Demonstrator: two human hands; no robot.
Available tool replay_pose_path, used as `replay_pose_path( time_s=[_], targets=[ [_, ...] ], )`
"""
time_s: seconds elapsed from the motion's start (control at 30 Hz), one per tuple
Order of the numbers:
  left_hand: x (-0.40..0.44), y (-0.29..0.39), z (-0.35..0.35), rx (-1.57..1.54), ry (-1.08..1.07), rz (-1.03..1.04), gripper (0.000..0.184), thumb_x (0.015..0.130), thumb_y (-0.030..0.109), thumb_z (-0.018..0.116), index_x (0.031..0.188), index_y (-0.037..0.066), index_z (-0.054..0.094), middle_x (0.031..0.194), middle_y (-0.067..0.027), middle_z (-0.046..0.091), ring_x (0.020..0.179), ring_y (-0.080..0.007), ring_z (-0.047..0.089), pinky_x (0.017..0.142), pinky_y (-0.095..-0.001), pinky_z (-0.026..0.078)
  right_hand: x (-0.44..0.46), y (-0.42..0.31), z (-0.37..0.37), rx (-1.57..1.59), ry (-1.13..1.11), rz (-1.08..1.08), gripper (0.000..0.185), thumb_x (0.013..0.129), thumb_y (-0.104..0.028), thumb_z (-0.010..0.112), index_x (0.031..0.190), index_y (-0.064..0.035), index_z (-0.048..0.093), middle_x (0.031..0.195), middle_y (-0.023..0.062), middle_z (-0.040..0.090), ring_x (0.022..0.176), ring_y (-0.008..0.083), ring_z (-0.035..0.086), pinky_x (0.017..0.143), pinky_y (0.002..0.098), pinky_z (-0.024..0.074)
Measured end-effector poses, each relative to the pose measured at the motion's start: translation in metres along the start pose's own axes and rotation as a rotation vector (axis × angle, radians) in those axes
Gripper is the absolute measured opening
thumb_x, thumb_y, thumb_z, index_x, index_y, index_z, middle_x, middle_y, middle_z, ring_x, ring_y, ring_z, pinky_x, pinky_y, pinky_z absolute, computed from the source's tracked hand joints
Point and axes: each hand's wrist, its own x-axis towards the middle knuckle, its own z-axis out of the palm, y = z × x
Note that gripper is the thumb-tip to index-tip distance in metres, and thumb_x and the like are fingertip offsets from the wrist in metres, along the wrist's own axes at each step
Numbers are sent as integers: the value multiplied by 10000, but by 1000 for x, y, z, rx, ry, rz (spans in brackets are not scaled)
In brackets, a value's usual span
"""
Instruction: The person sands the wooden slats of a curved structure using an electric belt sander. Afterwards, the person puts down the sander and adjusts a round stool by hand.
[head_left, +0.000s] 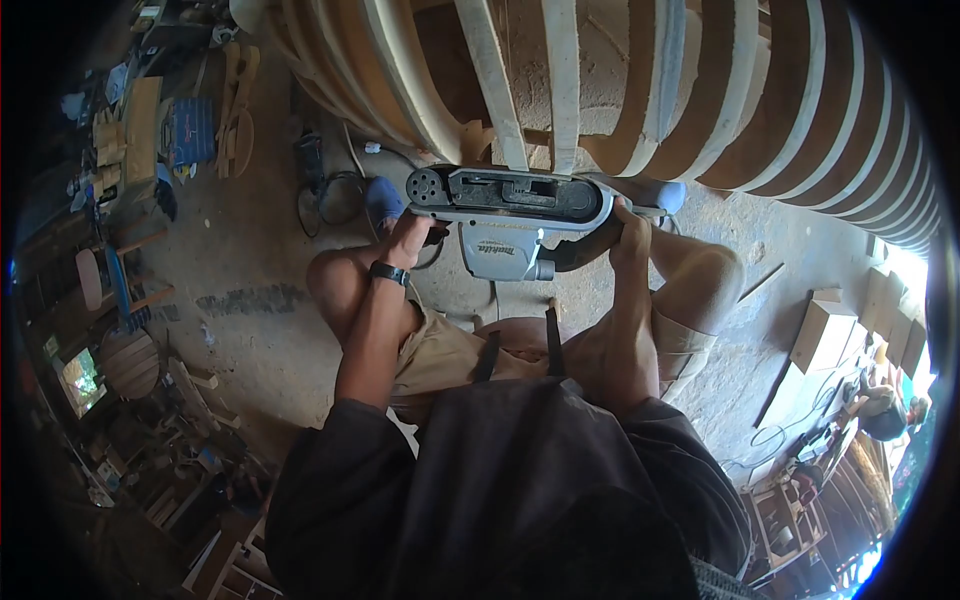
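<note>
A grey and black belt sander (500, 240) is held sideways between my two hands. My left hand (408, 238) grips its front end, below the round belt roller, with a dark watch on the wrist. Around the rear handle, at the sander's right end, my right hand (630, 235) is wrapped; some of its fingers are hidden. The sander's belt side faces a large curved frame of pale wooden ribs (565, 90). Its long edge is at the lower ends of the ribs; whether it touches them I cannot tell.
Blue shoes (383, 200) stand on the concrete floor (250, 250). A cable (340, 195) lies at the left. Wood pieces and a blue case (193, 132) are at the upper left. Pale boxes (823, 335) and another person (885, 405) are at the right.
</note>
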Motion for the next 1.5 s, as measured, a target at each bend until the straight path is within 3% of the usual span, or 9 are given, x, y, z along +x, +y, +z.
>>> replay_pose_path(
  time_s=[0.1,0.27,0.33,0.63,0.73,0.83,0.87,0.97,1.5],
  targets=[
    [5,-9,-3,-11,-28,47,300,837,140,523,1120,60,579,1074,-41,607,935,-139,579,760,-279,492,7,-43,10,543,177,556,302,878,-244,554,784,29,643,721,89,632,648,153,575,609,276,441],
    [14,-19,-7,1,-30,3,324,813,96,537,1131,47,574,1066,-41,603,920,-137,573,738,-276,501,6,-55,11,355,132,336,309,864,-262,553,809,25,653,723,58,618,652,138,556,612,258,427],
    [10,-15,-4,-12,-28,79,212,835,203,539,996,83,607,842,-36,624,725,-123,596,649,-263,498,5,-57,10,316,126,296,313,868,-265,545,814,22,655,719,56,615,651,136,550,617,256,423],
    [-5,-16,-13,-178,-90,63,240,803,118,531,1028,83,609,910,-29,636,742,-116,595,651,-251,485,-1,-76,0,560,200,464,338,861,-303,571,803,22,642,681,65,595,612,142,529,575,279,403],
    [-5,-10,-12,-220,-75,-5,284,761,65,571,1042,93,605,931,-22,629,769,-109,594,653,-246,486,-4,-88,-5,456,154,461,273,889,-245,555,947,15,618,779,74,629,673,158,578,630,298,454],
    [-2,-8,-7,-164,-58,30,251,770,56,570,1018,65,601,887,-33,622,730,-123,594,632,-252,498,-4,-64,-1,410,97,421,257,907,-217,527,947,25,605,778,94,625,655,180,580,621,315,459],
    [-3,-4,-2,-77,-24,121,217,773,48,561,986,33,600,837,-46,618,676,-139,593,612,-260,508,-6,-55,3,257,125,202,273,923,-221,497,931,28,609,772,105,624,656,181,579,627,316,460],
    [-9,9,4,-110,7,21,241,790,61,540,1020,35,606,900,-47,628,724,-131,593,612,-260,504,1,-75,11,435,265,265,240,841,-222,609,778,9,630,702,57,596,612,153,540,592,278,419],
    [0,-6,-4,140,-21,85,283,745,72,585,1022,45,634,966,-20,637,834,-124,583,709,-268,480,13,-7,16,722,334,760,225,852,-214,604,878,6,638,816,46,597,677,137,544,627,297,431]
  ],
)
